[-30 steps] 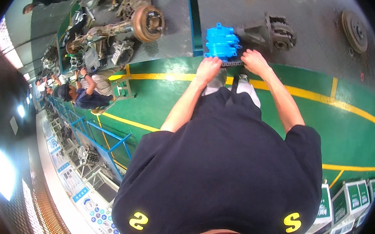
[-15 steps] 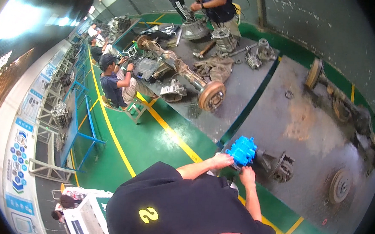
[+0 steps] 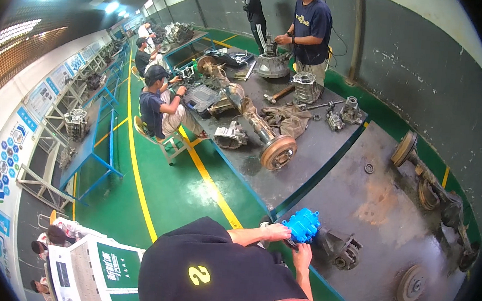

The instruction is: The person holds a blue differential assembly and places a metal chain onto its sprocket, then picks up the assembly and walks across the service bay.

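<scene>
A bright blue housing, with lugs round its edge, sits at the near edge of the right-hand bench in front of me. At its left side is my left hand, fingers curled in against the housing. My right hand is closed at its near edge, where a small dark part shows underneath. The fingertips of both hands are partly hidden. Just right of the housing lies a dark metal differential.
A rusty axle with a brake drum lies across the left bench, among gearbox casings. Another axle and a round drum are on the right bench. A seated co-worker and a standing co-worker handle parts.
The view has tilted up and shifted, so the blue housing and my hands appear lower and slightly left. Both hands keep their places at the housing.
</scene>
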The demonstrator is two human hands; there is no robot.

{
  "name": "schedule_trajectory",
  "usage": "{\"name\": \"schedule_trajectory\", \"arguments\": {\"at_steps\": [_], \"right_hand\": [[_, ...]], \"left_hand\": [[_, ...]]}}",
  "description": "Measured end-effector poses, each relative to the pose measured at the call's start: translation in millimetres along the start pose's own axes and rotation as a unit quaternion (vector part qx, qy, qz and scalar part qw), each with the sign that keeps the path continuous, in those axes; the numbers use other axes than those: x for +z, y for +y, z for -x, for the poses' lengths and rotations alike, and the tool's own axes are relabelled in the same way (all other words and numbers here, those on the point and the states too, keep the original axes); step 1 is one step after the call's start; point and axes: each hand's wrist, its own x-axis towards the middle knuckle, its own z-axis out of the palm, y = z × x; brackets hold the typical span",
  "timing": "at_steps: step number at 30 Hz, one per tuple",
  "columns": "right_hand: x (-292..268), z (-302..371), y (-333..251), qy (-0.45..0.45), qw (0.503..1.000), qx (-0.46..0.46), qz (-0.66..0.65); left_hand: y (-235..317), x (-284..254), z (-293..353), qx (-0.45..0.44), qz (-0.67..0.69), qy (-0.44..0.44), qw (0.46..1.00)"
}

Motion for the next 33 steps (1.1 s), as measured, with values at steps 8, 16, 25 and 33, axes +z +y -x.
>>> {"name": "schedule_trajectory", "arguments": {"at_steps": [8, 16, 25, 33], "right_hand": [[-6, -16, -29, 0.024, 0.999, -0.018, -0.039], [-1, -24, -40, -0.002, 1.0, -0.023, -0.02], [8, -27, -30, -0.029, 0.999, -0.028, 0.016], [11, -29, -28, -0.062, 0.994, -0.064, 0.067]], "left_hand": [[0, 4, 6, -0.022, 0.016, 0.028, 0.999], [5, 6, 7, -0.058, 0.006, 0.044, 0.997], [16, 8, 6, -0.1, 0.021, 0.069, 0.992], [18, 18, 9, -0.112, 0.017, 0.076, 0.991]]}}
